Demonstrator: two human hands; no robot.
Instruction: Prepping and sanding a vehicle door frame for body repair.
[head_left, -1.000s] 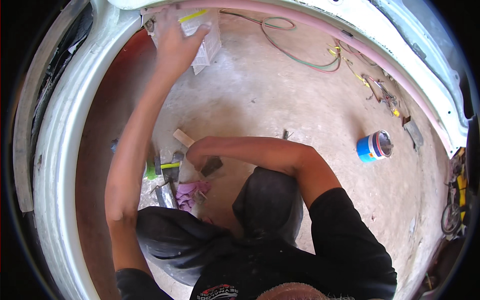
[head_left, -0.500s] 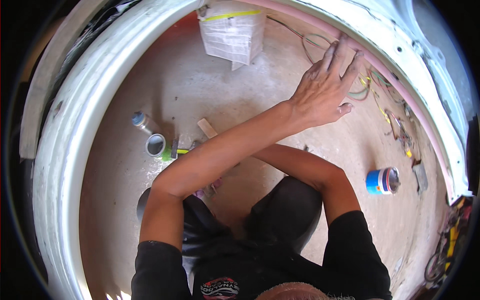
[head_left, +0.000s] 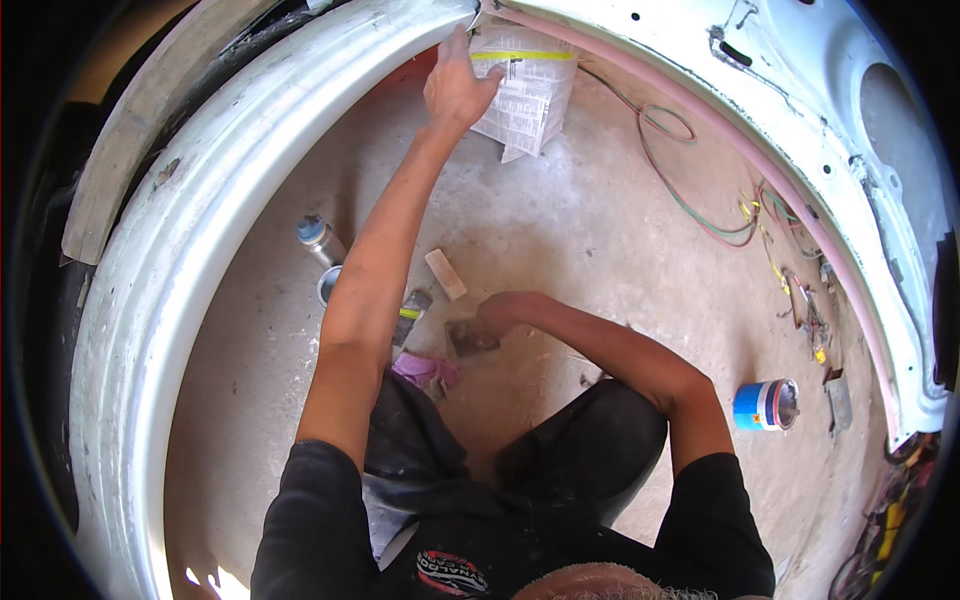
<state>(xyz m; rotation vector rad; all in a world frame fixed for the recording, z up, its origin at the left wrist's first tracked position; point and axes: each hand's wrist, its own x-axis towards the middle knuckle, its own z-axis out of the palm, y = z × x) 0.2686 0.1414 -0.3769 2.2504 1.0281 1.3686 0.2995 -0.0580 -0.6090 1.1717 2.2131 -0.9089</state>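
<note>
My left hand (head_left: 459,88) reaches up to the top of the white curved body panel (head_left: 175,300), its fingertips at the inner edge near the corner and its thumb out, in front of a paper-covered block (head_left: 530,105) with yellow tape. From that corner a pink strip (head_left: 740,150) runs along the panel's right-hand side. My right hand (head_left: 497,316) is low between my knees, its fingers curled at a dark, square, blurred piece (head_left: 472,340); I cannot make out what it grips. Near it lie a wooden block (head_left: 445,273) and a purple cloth (head_left: 425,368).
A spray can (head_left: 318,239) and an open tin (head_left: 328,287) stand at left. A blue can (head_left: 762,405) stands at right. Coiled hoses (head_left: 678,210) and tangled tools (head_left: 805,315) lie on the concrete floor. A wooden strip (head_left: 120,140) runs outside the panel.
My left hand swung right along the pink strip and is now back at the upper-left corner. My right arm has shifted right and stays low. The view has shifted around the panel.
</note>
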